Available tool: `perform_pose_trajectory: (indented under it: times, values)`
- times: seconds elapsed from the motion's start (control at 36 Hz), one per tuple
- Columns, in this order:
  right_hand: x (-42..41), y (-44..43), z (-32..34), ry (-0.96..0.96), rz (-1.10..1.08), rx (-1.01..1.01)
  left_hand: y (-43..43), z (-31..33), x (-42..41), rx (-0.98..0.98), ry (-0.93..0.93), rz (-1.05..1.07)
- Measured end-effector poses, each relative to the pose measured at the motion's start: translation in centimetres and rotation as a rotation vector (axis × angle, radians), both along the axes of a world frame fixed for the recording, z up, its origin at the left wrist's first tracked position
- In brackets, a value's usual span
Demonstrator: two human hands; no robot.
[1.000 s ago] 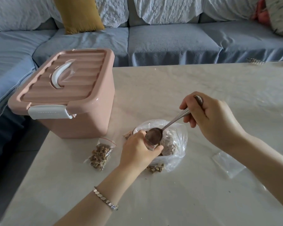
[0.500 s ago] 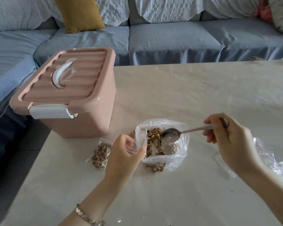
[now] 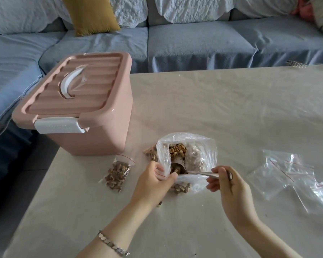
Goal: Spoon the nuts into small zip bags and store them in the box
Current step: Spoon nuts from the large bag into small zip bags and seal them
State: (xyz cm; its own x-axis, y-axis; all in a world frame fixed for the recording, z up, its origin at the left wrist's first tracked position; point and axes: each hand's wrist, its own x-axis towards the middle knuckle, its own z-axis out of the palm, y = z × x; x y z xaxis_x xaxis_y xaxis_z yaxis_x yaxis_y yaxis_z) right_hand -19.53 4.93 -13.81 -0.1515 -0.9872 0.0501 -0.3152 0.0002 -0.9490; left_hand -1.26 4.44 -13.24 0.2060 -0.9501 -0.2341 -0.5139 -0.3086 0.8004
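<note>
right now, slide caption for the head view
Left hand pinches a small zip bag; right hand holds a spoon in the nut bag.

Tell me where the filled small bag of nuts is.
In the head view, the filled small bag lies on the table just in front of the pink box, left of the left hand and the large open bag.

There is only 1 view, from a wide-angle camera worn on the person's head. It looks forward and down over the bench (image 3: 231, 101), toward the sofa (image 3: 194, 43) at the far side. The left hand (image 3: 153, 183) and right hand (image 3: 233, 192) are close under the lens, low in the middle. The pink box (image 3: 101, 138) is farther, at the left.
</note>
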Motion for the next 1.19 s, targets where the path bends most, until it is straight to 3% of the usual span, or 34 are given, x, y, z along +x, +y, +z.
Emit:
perform_pose_trajectory:
  times: [0.22, 0.47, 0.72, 0.86, 1.03, 1.19]
  values:
    - [-1.2, -0.8, 0.3, -0.467, -0.167, 0.332, 0.4, -0.1, 0.4, -0.045, 0.041, -0.006]
    - [-3.4, -2.1, 2.7, -0.508, -0.18, 0.295, 0.4, 1.0, 1.1, -0.37, -0.076, 0.089]
    - [-4.3, -4.6, 7.7, -0.364, -0.113, 0.155, -0.8, 1.0, 0.1, -0.267, -0.116, -0.051]
    - [-3.3, -5.8, 10.4, -0.227, 0.03, 0.125, -0.8, 0.4, -0.4, -0.334, -0.197, -0.072]
    - [-0.4, -5.3, 12.1, 0.12, 0.242, -0.045, -0.8, 0.0, -0.5, -0.372, -0.149, -0.061]
    - [1.2, -2.9, 13.4, 0.469, 0.462, -0.388, -0.7, -0.2, -0.4, -0.483, -0.135, -0.054]
